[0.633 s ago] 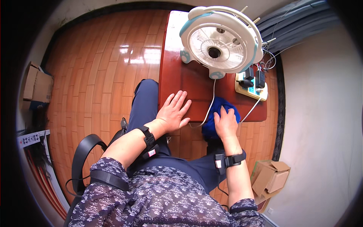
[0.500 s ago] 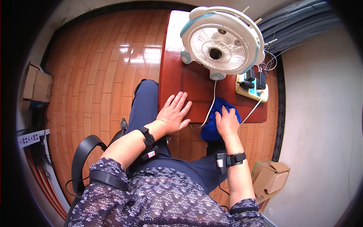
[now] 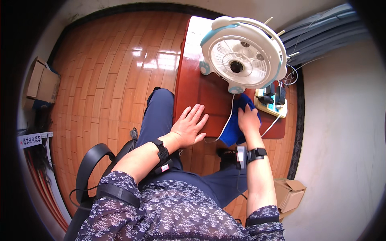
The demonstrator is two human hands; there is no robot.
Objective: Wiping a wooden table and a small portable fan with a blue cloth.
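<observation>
A blue cloth [image 3: 230,130] lies on the reddish-brown table [image 3: 187,90], with one part hanging over the near edge. My right hand [image 3: 249,119] is on the cloth, its fingers bent and gripping it. Flat at the table's near left corner rests my left hand [image 3: 189,126], fingers spread and holding nothing. Beyond both hands stands a white and light-blue fan [image 3: 219,60] with paw-shaped feet. Its white cord [image 3: 229,117] runs down the table beside the cloth and over the near edge.
A power strip [image 3: 261,107] with black plugs sits at the table's right side, close to my right hand. Blue-grey curtain fabric [image 3: 321,34] hangs at the far right. Cardboard boxes [image 3: 290,194] stand by the right wall, another box [image 3: 42,82] at the left. A black chair arm [image 3: 96,150] is beside me.
My right hand has pushed the cloth farther across the table, toward the fan and power strip. The left hand stays flat at the corner. The whole view has shifted slightly.
</observation>
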